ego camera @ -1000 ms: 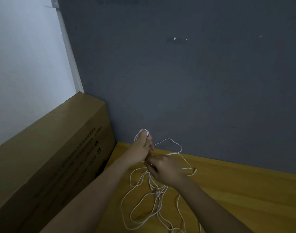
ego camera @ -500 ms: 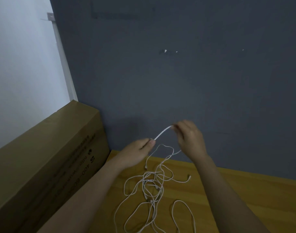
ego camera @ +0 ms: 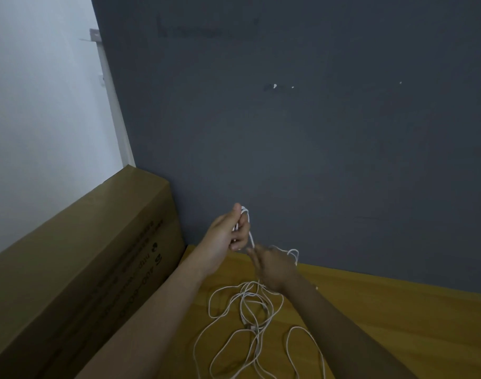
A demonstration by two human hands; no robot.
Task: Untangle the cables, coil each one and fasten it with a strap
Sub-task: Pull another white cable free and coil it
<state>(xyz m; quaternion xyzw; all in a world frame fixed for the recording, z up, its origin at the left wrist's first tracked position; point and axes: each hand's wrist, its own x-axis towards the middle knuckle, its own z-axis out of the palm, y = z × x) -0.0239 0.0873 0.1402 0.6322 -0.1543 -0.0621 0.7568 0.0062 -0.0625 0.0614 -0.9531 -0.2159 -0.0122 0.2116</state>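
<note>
Print on cardboard box (ego camera: 78, 269) blurred, unreadable; hands holding cables (ego camera: 245, 310).

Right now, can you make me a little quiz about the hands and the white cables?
1. True or false: the left hand holds loops of white cable above the wooden table.
2. What lies to the left of the table? A) a cardboard box B) a red bucket C) a chair
3. Fill in: the loose cables on the table lie in a ____.

Key: 1 true. 2 A, the cardboard box. 3 tangle. The right hand pinches the strand just below the left hand.
</note>
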